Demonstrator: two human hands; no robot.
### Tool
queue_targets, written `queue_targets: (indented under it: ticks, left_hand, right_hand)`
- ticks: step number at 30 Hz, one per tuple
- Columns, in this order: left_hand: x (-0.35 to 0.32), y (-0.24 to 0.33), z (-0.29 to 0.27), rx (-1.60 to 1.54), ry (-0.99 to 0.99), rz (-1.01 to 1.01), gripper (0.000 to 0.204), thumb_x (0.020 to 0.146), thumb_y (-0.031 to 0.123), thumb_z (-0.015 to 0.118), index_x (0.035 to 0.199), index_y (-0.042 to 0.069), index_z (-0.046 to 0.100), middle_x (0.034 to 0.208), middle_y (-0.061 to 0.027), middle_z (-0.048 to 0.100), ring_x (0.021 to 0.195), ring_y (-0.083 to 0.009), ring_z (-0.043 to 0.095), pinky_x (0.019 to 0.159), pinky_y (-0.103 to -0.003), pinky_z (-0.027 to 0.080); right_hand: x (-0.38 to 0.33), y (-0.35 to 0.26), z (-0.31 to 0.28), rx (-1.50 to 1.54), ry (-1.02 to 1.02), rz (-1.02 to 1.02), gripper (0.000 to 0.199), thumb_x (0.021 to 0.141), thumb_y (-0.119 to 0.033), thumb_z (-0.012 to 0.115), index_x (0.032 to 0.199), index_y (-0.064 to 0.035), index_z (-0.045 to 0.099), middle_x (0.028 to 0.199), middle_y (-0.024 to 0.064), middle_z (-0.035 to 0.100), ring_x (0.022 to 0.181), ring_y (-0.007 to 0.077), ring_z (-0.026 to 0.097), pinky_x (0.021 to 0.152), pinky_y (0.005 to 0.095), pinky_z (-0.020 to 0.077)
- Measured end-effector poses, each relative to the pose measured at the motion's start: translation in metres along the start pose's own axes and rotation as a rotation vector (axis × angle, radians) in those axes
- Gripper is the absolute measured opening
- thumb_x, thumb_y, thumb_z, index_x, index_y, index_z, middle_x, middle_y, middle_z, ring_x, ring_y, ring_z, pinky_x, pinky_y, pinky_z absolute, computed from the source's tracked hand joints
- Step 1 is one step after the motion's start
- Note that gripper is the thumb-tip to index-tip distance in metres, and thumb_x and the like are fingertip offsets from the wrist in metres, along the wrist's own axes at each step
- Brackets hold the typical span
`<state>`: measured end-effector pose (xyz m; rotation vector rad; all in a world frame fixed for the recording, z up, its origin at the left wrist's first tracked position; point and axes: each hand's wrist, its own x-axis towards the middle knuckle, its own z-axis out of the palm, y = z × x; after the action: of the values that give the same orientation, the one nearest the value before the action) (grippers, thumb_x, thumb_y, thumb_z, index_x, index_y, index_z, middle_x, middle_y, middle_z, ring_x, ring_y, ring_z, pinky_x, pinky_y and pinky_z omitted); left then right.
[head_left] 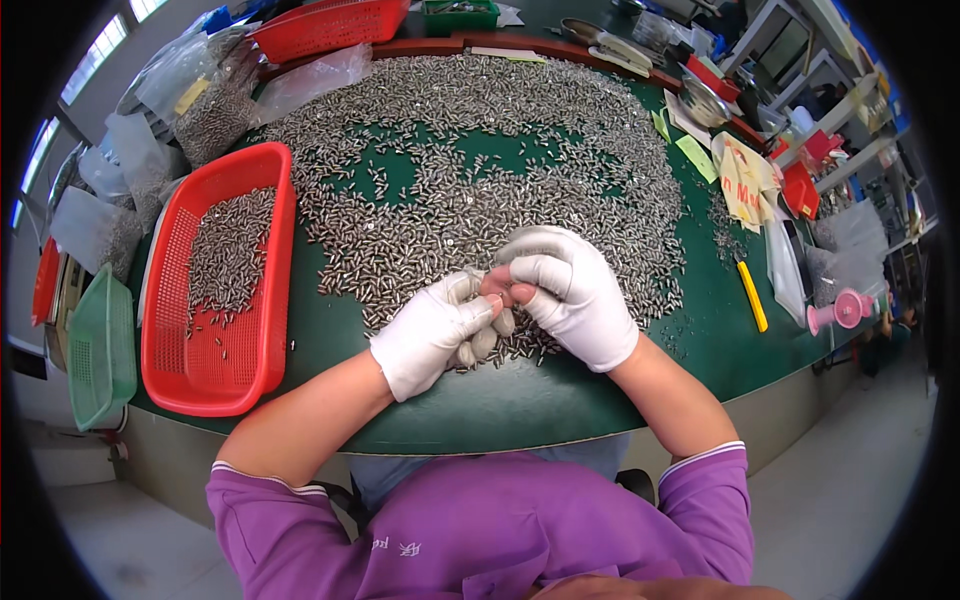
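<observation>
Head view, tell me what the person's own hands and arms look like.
The left hand and right hand wear white gloves, with some fingers bare at the tips. Both forearms are bare, with no watch in sight. The short sleeves are purple, edged in white.

Our left forearm (pixel 305 422) and right forearm (pixel 675 400) angled inward, our gloved left hand (pixel 425 338) with fingers (pixel 484 343) curled, our gloved right hand (pixel 585 305) arched slightly farther forward, bare fingertips (pixel 522 293) of both close together.
</observation>
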<state>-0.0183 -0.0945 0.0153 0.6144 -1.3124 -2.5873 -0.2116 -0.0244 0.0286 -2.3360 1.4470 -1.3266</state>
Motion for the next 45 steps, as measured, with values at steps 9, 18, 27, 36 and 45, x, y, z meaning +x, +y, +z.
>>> queue_targets:
  ticks: [9, 18, 27, 36, 45]
  left_hand:
    - [0.001, -0.001, -0.002, -0.138, -0.013, 0.007, 0.019, 0.099, 0.028, 0.056, 0.105, 0.009, 0.059, 0.092, -0.0012, 0.062, 0.062, -0.0048, 0.047, 0.054, -0.019, 0.037]
    - [0.001, -0.003, -0.003, -0.078, -0.027, 0.035, 0.026, 0.095, 0.026, 0.062, 0.114, 0.010, 0.056, 0.095, -0.0009, 0.062, 0.066, -0.0043, 0.048, 0.057, -0.018, 0.037]
    - [0.000, -0.001, 0.002, -0.020, 0.033, 0.032, 0.024, 0.096, 0.028, 0.062, 0.109, 0.009, 0.057, 0.092, -0.0004, 0.061, 0.062, -0.0030, 0.046, 0.052, -0.016, 0.034]
    - [0.000, -0.003, 0.001, -0.026, 0.063, 0.053, 0.024, 0.095, 0.028, 0.064, 0.108, 0.009, 0.057, 0.091, -0.0001, 0.062, 0.063, -0.0026, 0.049, 0.052, -0.016, 0.036]
    - [0.000, -0.002, -0.004, -0.162, 0.025, -0.026, 0.022, 0.095, 0.026, 0.063, 0.110, 0.010, 0.059, 0.093, 0.0005, 0.062, 0.068, -0.0030, 0.053, 0.058, -0.015, 0.042]
  right_hand:
    - [-0.006, 0.007, 0.005, -0.283, -0.161, 0.161, 0.013, 0.073, -0.015, 0.070, 0.084, -0.0080, 0.070, 0.098, 0.0085, 0.066, 0.098, 0.0277, 0.061, 0.084, 0.0400, 0.0497]
    - [0.000, -0.002, -0.002, -0.161, 0.058, 0.103, 0.014, 0.075, -0.012, 0.071, 0.082, -0.0061, 0.061, 0.096, 0.0102, 0.065, 0.094, 0.0312, 0.062, 0.082, 0.0416, 0.0501]
    - [-0.001, -0.009, 0.002, 0.004, 0.085, 0.071, 0.020, 0.072, -0.015, 0.074, 0.084, -0.0078, 0.060, 0.092, 0.0099, 0.065, 0.087, 0.0317, 0.062, 0.076, 0.0420, 0.0510]
    - [0.006, -0.006, -0.005, -0.122, 0.062, -0.115, 0.026, 0.066, -0.017, 0.079, 0.082, -0.0092, 0.059, 0.091, 0.0067, 0.065, 0.086, 0.0303, 0.064, 0.071, 0.0415, 0.0507]
    - [-0.003, -0.001, -0.006, -0.274, -0.058, 0.147, 0.017, 0.072, -0.016, 0.073, 0.088, -0.0104, 0.072, 0.102, 0.0082, 0.067, 0.098, 0.0299, 0.062, 0.085, 0.0406, 0.0497]
